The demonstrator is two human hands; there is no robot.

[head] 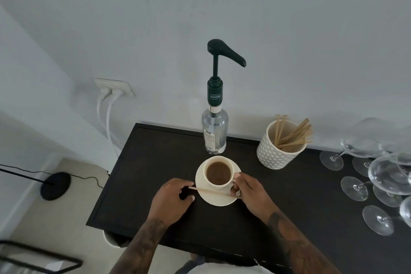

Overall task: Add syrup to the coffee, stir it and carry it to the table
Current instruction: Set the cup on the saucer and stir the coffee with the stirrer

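A cream cup of brown coffee [218, 173] stands on a cream saucer [209, 200] on the dark sideboard [144, 162]. A wooden stirring stick [211, 192] lies across the saucer's near side. My right hand [251, 191] holds the saucer's right side, with the thumb by the cup's rim and the fingers curled over the stick's right end. My left hand [171, 200] is curved at the saucer's left edge; its index fingertip touches the stick's left end and its thumb lies just off the rim. The clear syrup bottle [214, 133], with a dark green pump, stands behind the cup.
A patterned pot of wooden sticks [275, 153] stands to the back right. Several upturned wine glasses [378, 173] crowd the right end. A wall socket with white cables [111, 95] and a black lamp base [55, 186] on the floor are to the left.
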